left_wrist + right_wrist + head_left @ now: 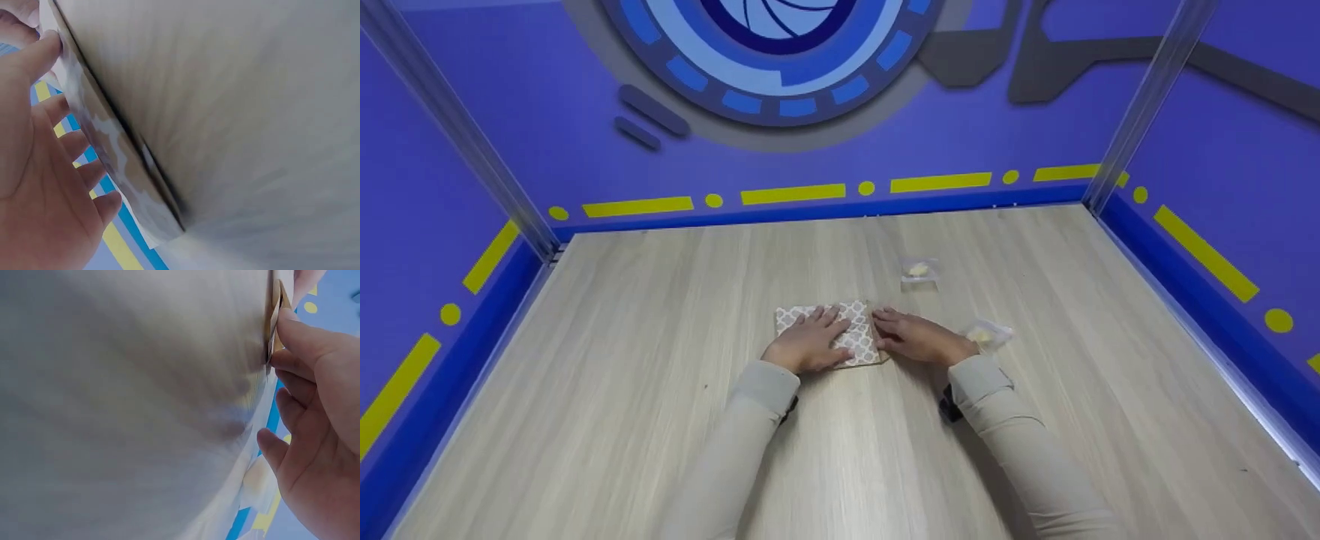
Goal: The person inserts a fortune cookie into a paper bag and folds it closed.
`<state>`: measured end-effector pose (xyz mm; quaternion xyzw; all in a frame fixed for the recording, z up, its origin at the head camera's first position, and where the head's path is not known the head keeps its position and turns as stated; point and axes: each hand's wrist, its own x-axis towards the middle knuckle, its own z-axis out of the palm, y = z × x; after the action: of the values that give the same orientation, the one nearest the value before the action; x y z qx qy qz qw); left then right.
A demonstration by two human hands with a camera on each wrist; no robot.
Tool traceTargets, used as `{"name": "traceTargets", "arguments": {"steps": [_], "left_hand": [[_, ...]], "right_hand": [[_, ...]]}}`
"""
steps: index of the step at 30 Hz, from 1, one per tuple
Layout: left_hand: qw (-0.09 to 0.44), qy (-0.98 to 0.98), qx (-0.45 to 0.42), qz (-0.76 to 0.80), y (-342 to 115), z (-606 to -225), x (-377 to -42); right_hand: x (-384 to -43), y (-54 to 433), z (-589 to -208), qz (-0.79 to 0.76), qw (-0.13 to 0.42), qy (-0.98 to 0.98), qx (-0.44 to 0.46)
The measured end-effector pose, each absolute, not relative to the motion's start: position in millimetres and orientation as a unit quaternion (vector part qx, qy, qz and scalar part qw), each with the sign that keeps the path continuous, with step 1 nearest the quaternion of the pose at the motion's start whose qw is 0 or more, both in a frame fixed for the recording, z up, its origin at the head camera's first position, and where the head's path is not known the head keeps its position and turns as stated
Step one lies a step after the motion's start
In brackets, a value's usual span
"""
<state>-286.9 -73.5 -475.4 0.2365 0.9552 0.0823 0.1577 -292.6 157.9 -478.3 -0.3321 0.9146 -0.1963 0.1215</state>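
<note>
A flat paper bag [864, 351] with a white and grey lattice pattern lies on the table in the head view. My left hand [808, 341] rests on its patterned top, fingers spread and fairly straight. In the left wrist view, the thumb lies along the near edge of the bag [112, 146]. At the bag's right end, where brown paper shows, is my right hand [919, 336]. The right wrist view shows its thumb and forefinger pinching the brown folded edge [274, 332], with the other fingers loosely bent.
A small clear packet [920, 273] with pale yellow contents lies beyond the right hand. A second clear packet [994, 334] sits just right of that hand, partly behind the wrist. Blue panels [795, 165] wall in the wooden table [645, 315] at the back and sides.
</note>
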Motion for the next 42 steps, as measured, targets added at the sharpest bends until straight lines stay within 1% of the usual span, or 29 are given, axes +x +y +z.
{"name": "traceTargets", "arguments": {"steps": [4,7,13,19,24,28,35,42], "left_hand": [[0.162,0.951,0.24,0.108,-74.2,-475.7,-287.0],[0.167,0.948,0.24,0.122,-73.9,-475.7,-287.3],[0.18,0.942,0.242,0.145,-71.8,-474.6,-289.0],[0.206,0.934,0.237,0.171,-71.1,-475.1,-293.6],[0.217,0.926,0.26,0.17,-71.6,-476.2,-296.0],[0.215,0.929,0.258,0.157,-70.7,-475.9,-295.7],[0.187,0.941,0.255,0.125,-64.6,-477.0,-294.9],[0.184,0.942,0.248,0.129,-60.9,-478.0,-295.0]], "right_hand": [[-292.5,156.0,-477.2,-0.193,0.115,0.907,-0.355],[-294.0,155.1,-476.6,-0.191,0.131,0.905,-0.356],[-297.6,155.6,-472.8,-0.188,0.184,0.903,-0.34],[-303.0,155.8,-468.1,-0.209,0.241,0.896,-0.31],[-305.2,157.8,-469.3,-0.23,0.268,0.888,-0.294],[-305.1,158.1,-471.5,-0.234,0.267,0.885,-0.3],[-302.0,156.7,-470.4,-0.236,0.249,0.884,-0.317],[-300.0,154.3,-470.5,-0.22,0.24,0.887,-0.326]]}}
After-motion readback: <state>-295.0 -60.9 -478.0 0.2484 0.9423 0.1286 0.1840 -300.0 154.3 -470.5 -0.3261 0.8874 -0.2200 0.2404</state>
